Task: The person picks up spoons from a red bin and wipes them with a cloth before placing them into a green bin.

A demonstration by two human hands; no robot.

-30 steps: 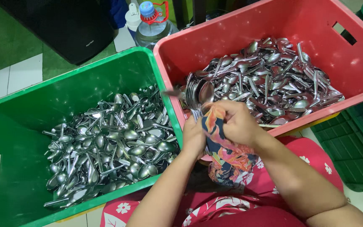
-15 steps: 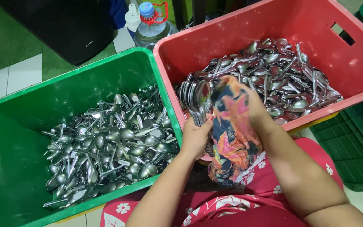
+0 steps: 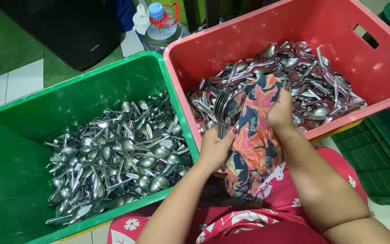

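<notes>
Green crate (image 3: 19, 135): sat at the left, holding a loose heap of steel spoons (image 3: 118, 158) spread over its floor.
Water bottle (image 3: 161, 27): stood behind the two crates, blue-capped, near the top edge.
Left hand (image 3: 213, 151): was clenched around the handles of a bunch of cutlery (image 3: 225, 110), just over the rim where the green and red crates met.
Bunch of cutlery: rose upright out of the top of the left fist, forks and a spoon fanned together, their heads above the near edge of the red crate.
Floral cloth (image 3: 253, 140): lay against the right side of the bunch, draped down from the right hand toward the person's lap.
Right hand (image 3: 281, 110): gripped the upper part of the cloth, pressing it against the cutlery heads; fingers were closed into the fabric.
Red crate (image 3: 339, 22): sat at the right, with a pile of spoons and forks (image 3: 312, 86) beyond both hands.
Dark green crate (image 3: 384, 153): lay at the far right, beside the person's right arm.
</notes>
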